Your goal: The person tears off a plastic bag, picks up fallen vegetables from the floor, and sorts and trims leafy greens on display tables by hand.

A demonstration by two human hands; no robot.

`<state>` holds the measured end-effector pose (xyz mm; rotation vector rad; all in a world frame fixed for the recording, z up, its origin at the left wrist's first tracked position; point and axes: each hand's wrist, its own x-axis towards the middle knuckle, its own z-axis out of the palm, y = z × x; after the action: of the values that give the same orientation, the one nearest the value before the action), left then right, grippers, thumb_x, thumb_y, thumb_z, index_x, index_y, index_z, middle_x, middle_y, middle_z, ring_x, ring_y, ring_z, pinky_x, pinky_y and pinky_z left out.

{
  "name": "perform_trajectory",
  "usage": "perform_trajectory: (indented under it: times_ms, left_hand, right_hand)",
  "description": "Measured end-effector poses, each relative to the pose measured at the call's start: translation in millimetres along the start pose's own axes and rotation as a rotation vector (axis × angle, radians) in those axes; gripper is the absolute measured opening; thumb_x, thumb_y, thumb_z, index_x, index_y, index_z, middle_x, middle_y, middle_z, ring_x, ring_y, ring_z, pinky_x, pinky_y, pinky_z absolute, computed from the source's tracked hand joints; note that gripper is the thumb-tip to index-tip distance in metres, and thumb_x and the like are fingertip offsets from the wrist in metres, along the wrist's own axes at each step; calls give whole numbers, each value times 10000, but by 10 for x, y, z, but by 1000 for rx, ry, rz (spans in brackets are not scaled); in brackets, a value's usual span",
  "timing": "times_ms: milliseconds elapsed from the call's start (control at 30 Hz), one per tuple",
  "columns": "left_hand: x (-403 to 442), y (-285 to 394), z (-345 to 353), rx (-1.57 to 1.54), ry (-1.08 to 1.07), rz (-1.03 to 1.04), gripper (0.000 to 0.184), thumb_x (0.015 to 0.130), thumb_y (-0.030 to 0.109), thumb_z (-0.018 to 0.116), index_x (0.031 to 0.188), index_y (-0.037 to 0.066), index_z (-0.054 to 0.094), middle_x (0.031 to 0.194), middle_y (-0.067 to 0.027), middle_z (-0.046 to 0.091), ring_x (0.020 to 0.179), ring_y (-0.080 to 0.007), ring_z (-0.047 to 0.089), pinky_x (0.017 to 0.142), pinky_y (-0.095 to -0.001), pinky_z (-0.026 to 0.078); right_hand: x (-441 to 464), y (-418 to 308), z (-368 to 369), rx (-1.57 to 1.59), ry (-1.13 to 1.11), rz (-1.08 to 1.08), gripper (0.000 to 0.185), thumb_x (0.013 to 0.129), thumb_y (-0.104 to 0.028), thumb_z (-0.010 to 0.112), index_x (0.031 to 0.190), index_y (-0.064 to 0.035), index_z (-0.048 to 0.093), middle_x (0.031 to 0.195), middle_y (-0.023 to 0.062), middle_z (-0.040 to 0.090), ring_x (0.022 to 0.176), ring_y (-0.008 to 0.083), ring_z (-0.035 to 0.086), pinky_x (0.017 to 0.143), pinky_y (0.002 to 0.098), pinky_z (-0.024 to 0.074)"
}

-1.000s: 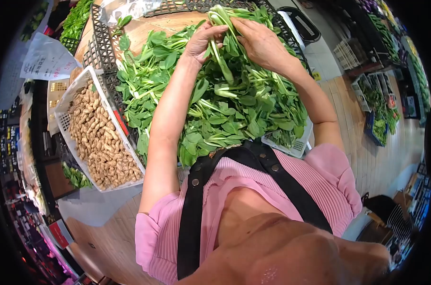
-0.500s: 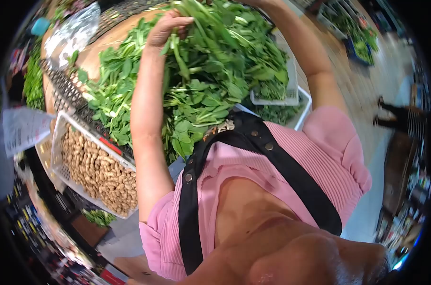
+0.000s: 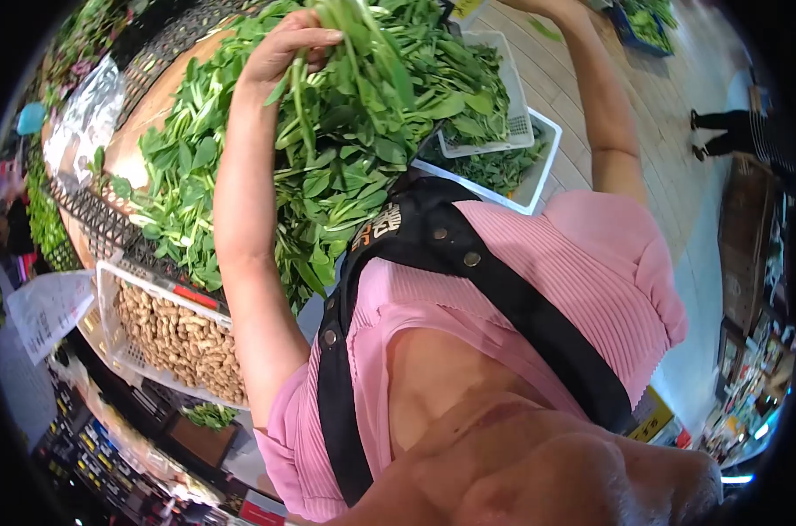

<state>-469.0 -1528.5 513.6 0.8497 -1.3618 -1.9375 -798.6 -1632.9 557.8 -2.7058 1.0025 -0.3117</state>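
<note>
My left hand [image 3: 284, 51] is closed around the stems of a bunch of leafy greens [image 3: 363, 61], held up above a big heap. That heap of leafy greens [image 3: 336, 175] fills a black plastic crate [image 3: 99, 206] in front of me. At the top edge, my right hand [image 3: 538, 5] is mostly cut off, out to the right over the floor, and its fingers cannot be made out. A single loose green leaf [image 3: 545, 29] shows just below it, against the floor.
Left of my arm stands a white basket of peanuts [image 3: 183, 337]. White baskets with more greens [image 3: 494, 167] are stacked right of the heap. A blue crate of vegetables [image 3: 639, 35] stands on the wooden floor [image 3: 582, 114]. A person in black trousers [image 3: 727, 131] is farther right.
The view has shifted, so the heap and baskets sit farther left. My left hand keeps hold of the bunch. My right hand has moved away from the heap, and a loose leaf now shows beneath it.
</note>
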Motion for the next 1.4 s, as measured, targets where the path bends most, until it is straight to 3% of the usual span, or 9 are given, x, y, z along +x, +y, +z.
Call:
perform_trajectory:
  times_ms: [200,433,600,733,800,867,1100,1200,1400]
  left_hand:
    - [84,237,440,40,249,-28,93,745,133,700,762,54,653,565,27,537,470,-54,452,446,-198,337]
    - [-141,227,144,101,394,45,271,838,200,657,1065,55,625,660,44,556,505,-31,445,451,-188,348]
    - [-309,404,62,169,677,232,370,949,304,516,1208,41,546,776,53,561,522,-27,416,457,-174,358]
    - [-160,329,-145,349,777,547,453,942,364,502,1227,11,511,1067,-103,587,940,-141,571,699,-261,463]
    - [-182,412,-152,573,896,365,808,880,692,270,1381,68,377,1332,-142,452,1256,-248,411,1022,-381,344]
    - [-187,392,-248,509,1064,273,865,865,724,221,1409,58,319,1363,-162,417,1292,-278,369,1061,-422,278]
    - [-183,445,-103,430,1270,321,901,864,719,262,1401,-4,285,1400,-181,348,1287,-281,357,1046,-399,290]
    - [-430,511,-373,320,1217,314,849,884,684,277,1368,-12,320,1361,-214,371,1188,-266,466,983,-407,387]
    - [-1095,606,-670,292,1296,608,604,943,482,444,1241,-43,451,1240,-184,468,1028,-240,566,809,-354,502]
  right_hand:
    - [332,-803,28,848,-116,-75,473,876,-340,633,1241,-49,555,885,37,645,677,96,556,608,249,458]
    - [803,-1068,151,835,-136,-123,240,843,-274,675,839,-36,643,644,-26,554,531,35,490,469,203,380]
    - [1070,-1084,-47,846,-233,-155,195,853,-239,644,822,-46,639,610,-27,544,476,39,459,432,197,360]
    - [1348,-1300,334,757,-131,-296,356,808,-277,697,1095,-79,624,856,20,657,629,48,540,494,225,429]
    - [1395,-1421,374,792,-126,-332,484,789,-313,701,1163,-34,575,893,53,626,652,68,518,512,225,429]
    - [1571,-1439,466,802,-201,-336,480,777,-293,696,1144,-2,592,931,105,646,675,102,554,564,257,462]
    - [1987,-1548,827,694,-133,-428,435,731,-251,679,1096,-18,628,968,132,658,869,201,611,786,314,500]
    - [2075,-1527,608,858,-246,-328,273,782,-249,662,979,-61,637,766,9,608,548,52,527,420,215,411]
    - [3218,-650,1119,1510,273,121,244,854,-210,615,1021,-50,540,766,81,585,575,158,592,460,295,495]
